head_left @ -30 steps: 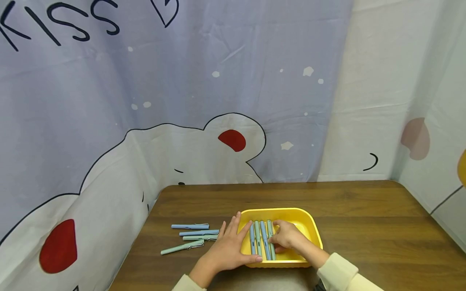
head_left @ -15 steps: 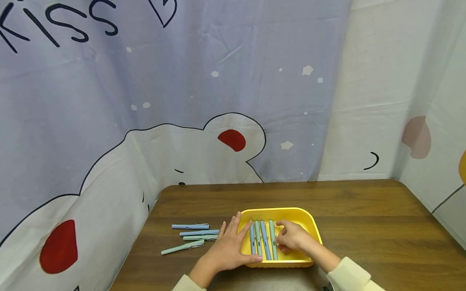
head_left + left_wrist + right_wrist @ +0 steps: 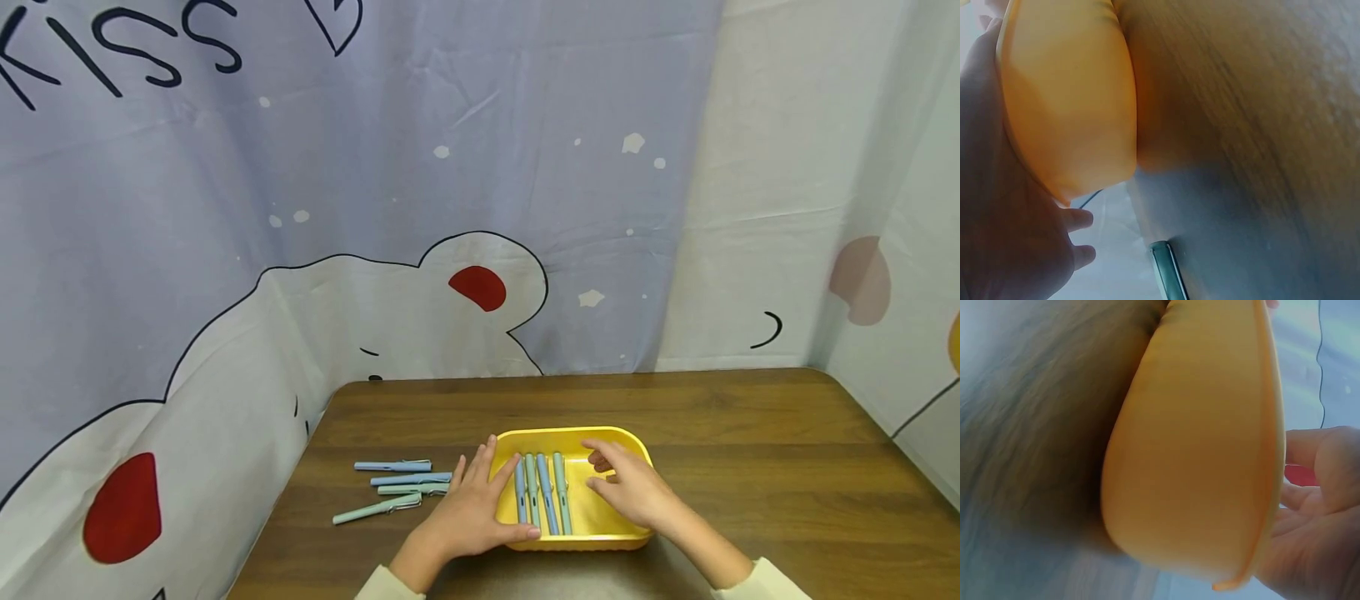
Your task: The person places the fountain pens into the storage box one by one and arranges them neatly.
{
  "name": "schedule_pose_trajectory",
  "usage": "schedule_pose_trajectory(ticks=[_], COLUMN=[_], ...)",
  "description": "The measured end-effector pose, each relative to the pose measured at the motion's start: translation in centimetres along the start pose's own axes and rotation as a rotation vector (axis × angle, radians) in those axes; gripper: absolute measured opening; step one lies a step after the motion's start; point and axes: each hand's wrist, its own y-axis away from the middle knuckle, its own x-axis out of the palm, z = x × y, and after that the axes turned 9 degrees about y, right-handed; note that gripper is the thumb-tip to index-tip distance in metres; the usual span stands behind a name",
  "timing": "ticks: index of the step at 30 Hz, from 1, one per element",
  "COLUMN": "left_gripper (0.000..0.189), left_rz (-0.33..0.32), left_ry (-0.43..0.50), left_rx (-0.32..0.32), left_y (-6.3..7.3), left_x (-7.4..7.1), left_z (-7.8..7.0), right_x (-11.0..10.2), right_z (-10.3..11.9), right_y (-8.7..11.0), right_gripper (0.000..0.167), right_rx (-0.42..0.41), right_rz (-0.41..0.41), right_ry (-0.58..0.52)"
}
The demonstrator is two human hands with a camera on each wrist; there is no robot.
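A yellow plastic tray point(image 3: 573, 543) sits on the table with blue and green pens lined up side by side inside it. From left these are a blue pen point(image 3: 521, 498), a green pen point(image 3: 532, 492), another blue pen point(image 3: 547, 496) and another green pen point(image 3: 562, 496). My left hand point(image 3: 468, 517) rests on the tray's left rim, fingers spread and thumb along the near edge. Over the tray's right part is my right hand point(image 3: 636, 487), holding nothing, its fingers relaxed and apart from the pens. The right wrist view shows it beyond the tray's outer wall point(image 3: 1191, 450).
Left of the tray lie more pens on the wooden table point(image 3: 735, 467): a blue one point(image 3: 392, 467), a second blue one point(image 3: 408, 479), a green one point(image 3: 411, 490) and a slanted green one point(image 3: 375, 510). A printed curtain point(image 3: 480, 183) hangs behind.
My right hand shifted the rightmost green pen slightly right, released it, and moved off to the right with its fingers loosening. The left hand stays in place on the tray.
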Motion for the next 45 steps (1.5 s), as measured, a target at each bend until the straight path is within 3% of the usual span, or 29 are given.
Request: schedule_pose_trajectory(ticks=[7, 12, 21, 30, 45], left_gripper=[0.105, 0.105, 0.105, 0.105, 0.104], left_rz=[0.001, 0.004, 0.0, -0.006, -0.031], left_ry=[-0.004, 0.003, 0.007, -0.001, -0.003], left_rx=[0.004, 0.005, 0.01, 0.018, 0.031], left_y=[0.0, 0.0, 0.2, 0.2, 0.3], left_x=[0.1, 0.1, -0.1, -0.1, 0.1], left_z=[0.1, 0.1, 0.0, 0.0, 0.1], right_x=[0.3, 0.1, -0.3, -0.2, 0.1], right_z=[-0.9, -1.7, -3.1, -3.7, -4.0], right_y=[1.3, 2.0, 3.4, 4.7, 5.2], right_gripper=[0.051, 0.051, 0.057, 0.068, 0.074], right_rx=[-0.146, -0.198, -0.145, -0.083, -0.07], right_rz=[-0.233, -0.304, -0.207, -0.106, -0.068], right_ry=[0.234, 0.323, 0.363, 0.319, 0.368])
